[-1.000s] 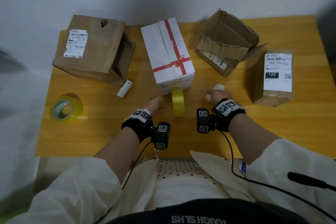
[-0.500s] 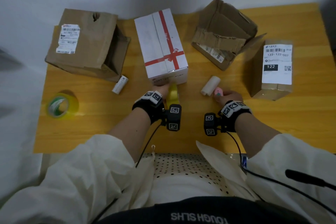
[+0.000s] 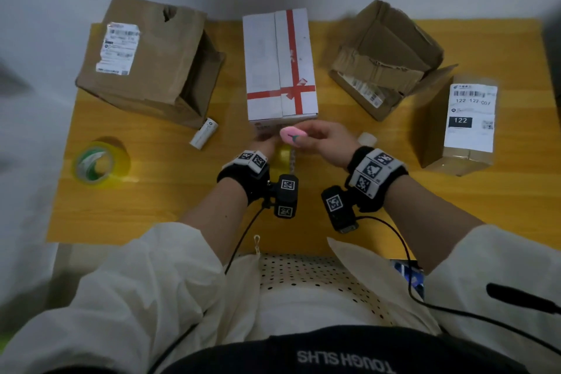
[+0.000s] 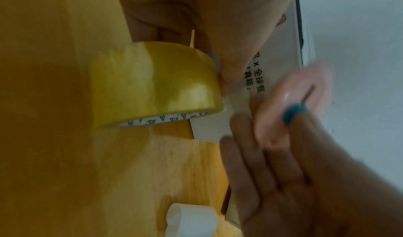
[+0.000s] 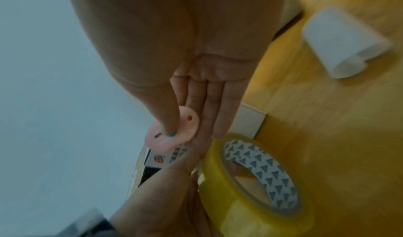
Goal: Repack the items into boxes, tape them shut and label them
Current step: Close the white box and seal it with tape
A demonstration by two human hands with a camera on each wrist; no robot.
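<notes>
Yellow tape roll (image 3: 283, 155) stood on edge against the white box (image 3: 280, 70), left hand (image 3: 264, 143) gripping it, right hand (image 3: 321, 140) pinching a pink cutter (image 3: 292, 135); best cut close to the box while keeping the strip taut.

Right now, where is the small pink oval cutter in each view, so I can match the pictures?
Head: small pink oval cutter at centre, pinched by the right hand, before the white box.
Left wrist: right of centre, blurred.
Right wrist: lower centre, under the thumb.
Shared landmark: the upright yellow tape roll beside it.
</notes>
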